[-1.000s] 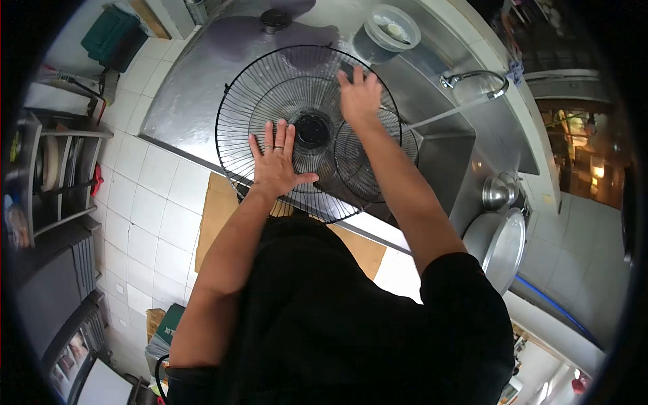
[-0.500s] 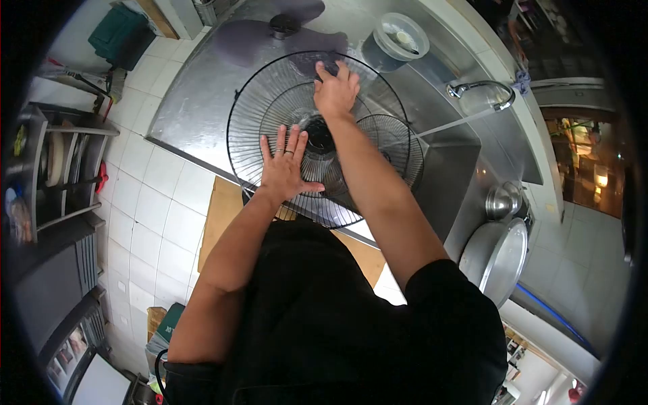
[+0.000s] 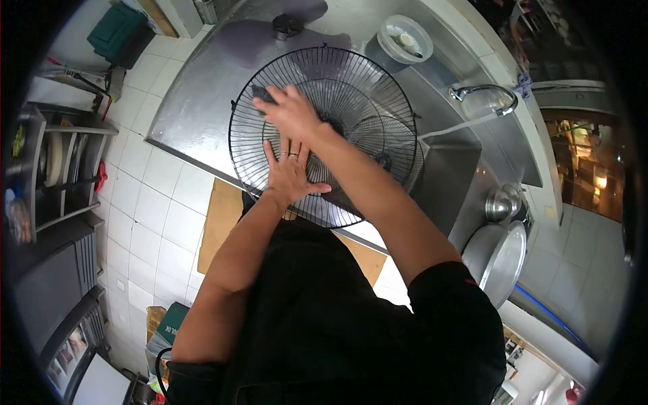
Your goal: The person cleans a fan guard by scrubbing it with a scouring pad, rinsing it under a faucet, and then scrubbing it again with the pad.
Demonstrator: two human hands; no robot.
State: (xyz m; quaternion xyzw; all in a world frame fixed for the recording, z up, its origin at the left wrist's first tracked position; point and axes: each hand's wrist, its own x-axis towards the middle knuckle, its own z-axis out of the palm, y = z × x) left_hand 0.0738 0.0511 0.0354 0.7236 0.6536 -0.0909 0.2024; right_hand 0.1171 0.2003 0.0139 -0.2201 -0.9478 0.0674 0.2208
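A round black wire fan guard (image 3: 378, 81) lies across the steel counter and the sink edge in front of me. My left hand (image 3: 290, 179) rests flat on its near left part, fingers spread, with rings showing. Above it my right hand (image 3: 289, 113) presses a dark grey scrubbing pad (image 3: 262, 94) against the guard's wires at the upper left. The pad is partly hidden by the fingers. Under the guard's right side another round wire part (image 3: 420, 165) shows in the sink.
Purple translucent fan blades (image 3: 246, 44) lie on the counter behind the guard. A plastic tub (image 3: 398, 44) of dark liquid stands at the back. To the right are a running faucet (image 3: 486, 91), the steel sink (image 3: 449, 179), metal bowls (image 3: 501, 202) and a large basin (image 3: 503, 260).
My right hand has moved left and nearer, from the guard's far side to its upper left, with the pad. The guard has turned and shifted slightly; my left hand has slid slightly right.
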